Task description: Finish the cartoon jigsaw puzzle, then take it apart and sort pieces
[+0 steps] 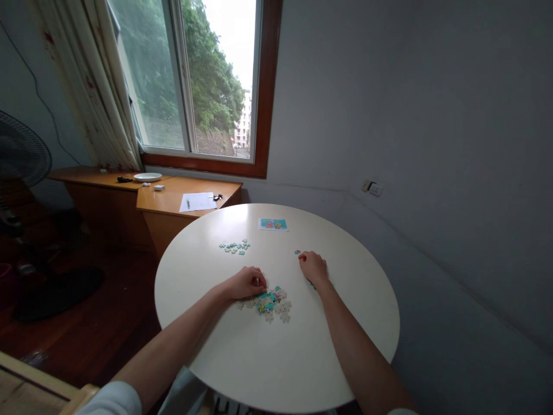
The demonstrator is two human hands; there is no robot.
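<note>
A loose pile of jigsaw puzzle pieces (pixel 272 301), some turquoise and colourful, others showing pale backs, lies on the white round table (pixel 276 357). At the pile's far left edge is my left hand (pixel 248 282), its fingers curled; whatever they may hold is hidden. My right hand (pixel 314 268) rests farther right, fingers bent together, with their tips close to a small pink-and-teal puzzle piece (pixel 298 252). Whether they pinch anything cannot be made out. Teal pieces (pixel 313 285) show partly beneath my right wrist. Toward the back left lies a spread group of turquoise pieces (pixel 235 247).
A small picture card (pixel 273 224) lies near the table's far edge. Behind on the left, a wooden desk (pixel 173 187) carries a white plate (pixel 147 177), paper (pixel 196 202) and keys (pixel 218 197). A standing fan (pixel 21 150) is at far left. Walls border the right.
</note>
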